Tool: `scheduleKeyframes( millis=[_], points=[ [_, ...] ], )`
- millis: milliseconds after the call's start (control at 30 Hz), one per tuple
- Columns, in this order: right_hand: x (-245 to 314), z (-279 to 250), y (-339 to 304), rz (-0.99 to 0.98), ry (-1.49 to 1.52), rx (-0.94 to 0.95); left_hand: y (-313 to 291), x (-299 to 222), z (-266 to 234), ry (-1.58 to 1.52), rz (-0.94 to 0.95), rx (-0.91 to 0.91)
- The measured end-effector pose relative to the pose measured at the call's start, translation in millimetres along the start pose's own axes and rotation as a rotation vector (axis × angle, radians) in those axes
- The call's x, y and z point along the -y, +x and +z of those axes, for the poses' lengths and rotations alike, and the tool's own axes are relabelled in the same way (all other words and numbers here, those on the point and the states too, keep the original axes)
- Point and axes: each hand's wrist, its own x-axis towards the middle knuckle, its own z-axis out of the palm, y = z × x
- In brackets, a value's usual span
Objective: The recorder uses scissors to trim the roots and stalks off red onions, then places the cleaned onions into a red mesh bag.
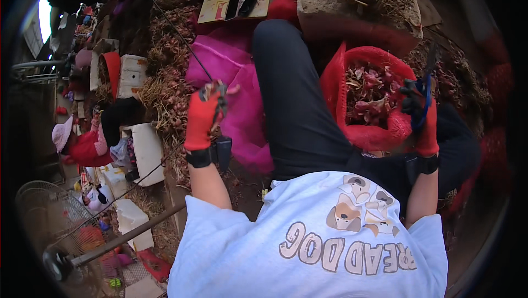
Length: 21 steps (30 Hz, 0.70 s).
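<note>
My left hand [204,117], in a red glove with dark fingertips, is raised beside a magenta mesh sheet [242,116]. Its fingers are curled together; whatever they pinch is too small and blurred to name. On the other side, my right hand [422,119], gloved the same way, grips scissors [427,92] by their blue handles, dark blades pointing away from me. Just left of that hand stands a red mesh bag [397,59] with its mouth spread wide. Reddish-purple shallots and loose skins [371,92] lie inside it.
Shallots with dry stalks [170,50] are heaped at my left. Ahead, a phone [232,5] and a dark object lie on a yellowish box [212,9], beside a foam block [352,9]. A standing fan [60,232] and a seated person in red [91,144] are further left.
</note>
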Motion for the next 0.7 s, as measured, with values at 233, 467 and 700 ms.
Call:
scheduleKeyframes(
  millis=[233, 467, 700],
  points=[
    [10, 11, -9, -0.143, -0.111, 0.18, 1, 36, 50, -0.246, 0.702, -0.035],
    [35, 101, -38, 0.079, 0.201, 0.358, -15, -47, 193, -0.799, 0.448, 0.273],
    [-6, 56, -24, -0.001, 0.479, 0.196, -16, -42, 258, -1.126, 0.202, 0.51]
  ],
)
